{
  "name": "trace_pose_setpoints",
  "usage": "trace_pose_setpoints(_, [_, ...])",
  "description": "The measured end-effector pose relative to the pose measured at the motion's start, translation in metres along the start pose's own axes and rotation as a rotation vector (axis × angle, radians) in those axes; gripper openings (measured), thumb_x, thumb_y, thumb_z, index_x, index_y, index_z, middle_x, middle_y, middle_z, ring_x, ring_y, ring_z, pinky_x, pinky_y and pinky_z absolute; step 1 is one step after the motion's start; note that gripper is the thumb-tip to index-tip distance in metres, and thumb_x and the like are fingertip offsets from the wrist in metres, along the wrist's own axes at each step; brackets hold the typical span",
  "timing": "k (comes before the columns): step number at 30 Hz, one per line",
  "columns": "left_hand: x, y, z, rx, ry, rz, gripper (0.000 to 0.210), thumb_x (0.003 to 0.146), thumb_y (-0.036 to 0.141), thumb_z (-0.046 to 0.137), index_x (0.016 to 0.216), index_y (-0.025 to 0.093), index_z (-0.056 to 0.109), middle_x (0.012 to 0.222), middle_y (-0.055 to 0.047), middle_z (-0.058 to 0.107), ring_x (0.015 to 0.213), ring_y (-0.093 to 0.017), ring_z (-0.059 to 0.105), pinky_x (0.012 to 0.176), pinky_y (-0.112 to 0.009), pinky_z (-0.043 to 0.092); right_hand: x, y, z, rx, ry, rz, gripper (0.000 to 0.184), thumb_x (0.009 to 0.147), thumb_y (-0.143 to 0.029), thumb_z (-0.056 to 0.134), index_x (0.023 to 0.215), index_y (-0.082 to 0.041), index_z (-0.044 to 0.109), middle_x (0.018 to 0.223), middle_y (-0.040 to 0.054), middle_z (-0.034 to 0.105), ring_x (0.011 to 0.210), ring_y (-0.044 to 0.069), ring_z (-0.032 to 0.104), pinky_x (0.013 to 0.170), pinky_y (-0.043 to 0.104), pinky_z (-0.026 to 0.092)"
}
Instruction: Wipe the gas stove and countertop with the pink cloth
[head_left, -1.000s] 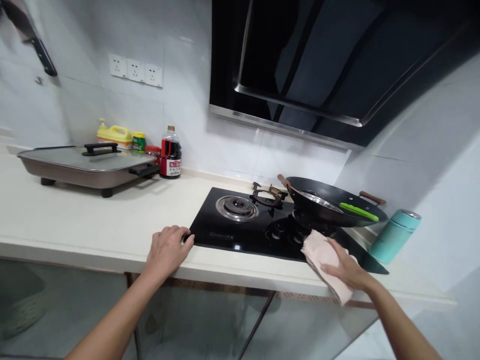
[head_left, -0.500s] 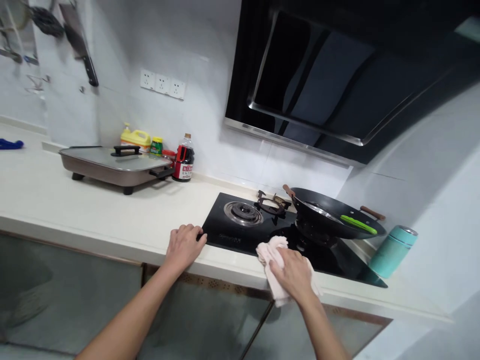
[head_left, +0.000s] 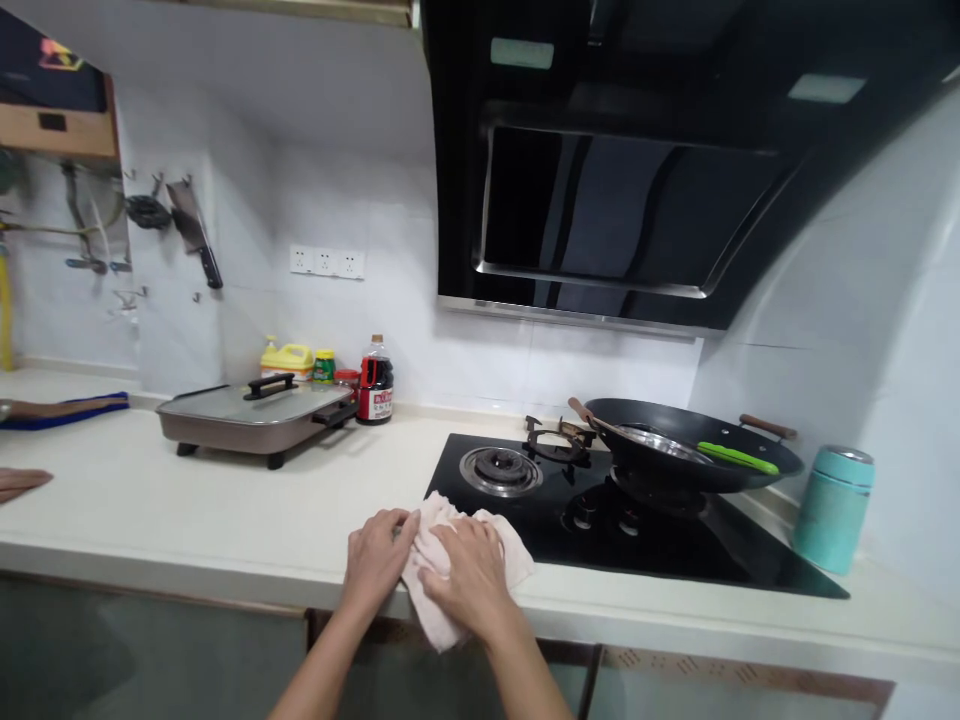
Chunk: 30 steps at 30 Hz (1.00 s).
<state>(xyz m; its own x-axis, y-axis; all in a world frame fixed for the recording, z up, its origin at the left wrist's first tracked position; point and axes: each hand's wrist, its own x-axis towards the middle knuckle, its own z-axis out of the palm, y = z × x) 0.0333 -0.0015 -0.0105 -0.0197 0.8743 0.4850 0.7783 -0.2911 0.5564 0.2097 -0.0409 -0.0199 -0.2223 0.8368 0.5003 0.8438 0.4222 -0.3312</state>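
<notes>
A pale pink cloth point(head_left: 517, 555) lies bunched over the front left corner of the black gas stove point(head_left: 720, 560) and hangs past the counter's front edge. My right hand point(head_left: 471, 570) presses down on it with the fingers bent into the fabric. Against the cloth's left side is my left hand point(head_left: 379, 555), its fingers curled at the cloth's edge; the thumb is partly hidden. Just behind both hands sits the left burner point(head_left: 501, 470), without its pan support. That black support point(head_left: 559, 440) stands at the back of the stove.
On the right burner rests a wok point(head_left: 660, 470) with a green-handled utensil point(head_left: 739, 458). A turquoise flask point(head_left: 834, 510) stands beside it. Leftward are a lidded electric pan point(head_left: 232, 430) and a sauce bottle point(head_left: 376, 385). Another person's hand point(head_left: 22, 482) shows at the far left. Overhead hangs the hood point(head_left: 600, 220).
My right hand has slid the cloth left along the stove's front edge to my left hand. The view has tilted up and levelled, and another person's hand has come in at left.
</notes>
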Motion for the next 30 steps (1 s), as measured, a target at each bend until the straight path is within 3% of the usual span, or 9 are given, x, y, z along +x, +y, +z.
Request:
trace_pose_setpoints(6, [0.002, -0.005, 0.002, -0.075, 0.021, -0.008, 0.036, 0.096, 0.049, 0.049, 0.095, 0.024, 0.075, 0.105, -0.005, 0.076, 0.107, -0.027, 0.069, 0.101, -0.043, 0.049, -0.02, 0.006, -0.009, 0.084, -0.074, 0.007, 0.063, 0.086, -0.052, 0.072, 0.144, -0.032, 0.059, 0.149, 0.0073, 0.059, 0.147, 0.034, 0.041, 0.125, 0.054, 0.021])
trace_pose_setpoints(9, [-0.001, 0.001, 0.003, -0.049, 0.128, 0.024, 0.03, 0.093, 0.042, 0.055, 0.105, 0.025, 0.076, 0.123, -0.009, 0.071, 0.123, -0.029, 0.065, 0.105, -0.048, 0.05, -0.022, 0.007, -0.011, 0.107, -0.11, -0.004, 0.071, 0.084, -0.048, 0.073, 0.151, -0.031, 0.054, 0.155, 0.0089, 0.054, 0.151, 0.035, 0.035, 0.127, 0.056, 0.018])
trace_pose_setpoints(12, [-0.008, 0.014, 0.006, -0.015, 0.214, 0.207, 0.033, 0.093, 0.037, 0.058, 0.119, 0.026, 0.074, 0.148, -0.012, 0.057, 0.142, -0.032, 0.052, 0.112, -0.054, 0.046, -0.024, 0.013, -0.009, 0.185, -0.111, -0.012, 0.08, 0.08, -0.045, 0.077, 0.154, -0.028, 0.051, 0.162, 0.0107, 0.047, 0.154, 0.035, 0.033, 0.129, 0.058, 0.017])
trace_pose_setpoints(14, [-0.013, 0.024, 0.011, 0.018, 0.158, 0.395, 0.036, 0.093, 0.037, 0.061, 0.126, 0.028, 0.073, 0.159, -0.012, 0.049, 0.148, -0.033, 0.045, 0.117, -0.057, 0.041, -0.026, 0.025, -0.009, 0.306, -0.04, -0.027, 0.072, 0.084, -0.045, 0.072, 0.151, -0.027, 0.054, 0.163, 0.0114, 0.044, 0.153, 0.033, 0.037, 0.127, 0.055, 0.027])
trace_pose_setpoints(17, [-0.018, 0.038, 0.019, 0.102, -0.057, 0.548, 0.046, 0.086, 0.046, 0.074, 0.129, 0.031, 0.073, 0.164, -0.01, 0.046, 0.152, -0.038, 0.038, 0.121, -0.061, 0.035, -0.036, 0.063, -0.019, 0.428, 0.144, -0.068, 0.043, 0.098, -0.046, 0.055, 0.133, -0.027, 0.068, 0.15, 0.0112, 0.059, 0.14, 0.028, 0.053, 0.116, 0.046, 0.045])
trace_pose_setpoints(21, [-0.017, 0.049, 0.022, 0.175, -0.313, 0.516, 0.078, 0.072, 0.066, 0.082, 0.14, 0.032, 0.066, 0.152, -0.011, 0.06, 0.141, -0.039, 0.051, 0.117, -0.06, 0.039, -0.06, 0.148, -0.051, 0.152, 0.362, -0.035, 0.036, 0.097, -0.052, 0.055, 0.11, -0.029, 0.078, 0.126, 0.0105, 0.072, 0.125, 0.032, 0.063, 0.112, 0.056, 0.047])
trace_pose_setpoints(25, [-0.026, 0.057, 0.026, 0.178, -0.315, 0.519, 0.09, 0.064, 0.082, 0.079, 0.14, 0.035, 0.066, 0.145, -0.011, 0.063, 0.13, -0.04, 0.056, 0.111, -0.061, 0.041, -0.086, 0.23, -0.083, -0.106, 0.488, 0.136, 0.047, 0.096, -0.058, 0.048, 0.102, -0.024, 0.08, 0.122, 0.0143, 0.071, 0.118, 0.035, 0.064, 0.108, 0.061, 0.048])
trace_pose_setpoints(27, [-0.039, 0.067, 0.036, 0.155, -0.307, 0.554, 0.093, 0.062, 0.087, 0.075, 0.14, 0.037, 0.066, 0.144, -0.011, 0.062, 0.13, -0.041, 0.054, 0.113, -0.065, 0.036, -0.093, 0.251, -0.09, -0.151, 0.507, 0.243, 0.055, 0.096, -0.062, 0.044, 0.106, -0.02, 0.078, 0.126, 0.0174, 0.067, 0.122, 0.036, 0.062, 0.11, 0.061, 0.047])
trace_pose_setpoints(30, [-0.062, 0.093, 0.06, 0.117, -0.31, 0.65, 0.092, 0.068, 0.09, 0.068, 0.144, 0.04, 0.061, 0.148, -0.011, 0.057, 0.133, -0.042, 0.05, 0.113, -0.067, 0.033, -0.096, 0.261, -0.091, -0.081, 0.451, 0.274, 0.06, 0.097, -0.064, 0.039, 0.117, -0.019, 0.074, 0.138, 0.0171, 0.062, 0.133, 0.034, 0.057, 0.119, 0.056, 0.041])
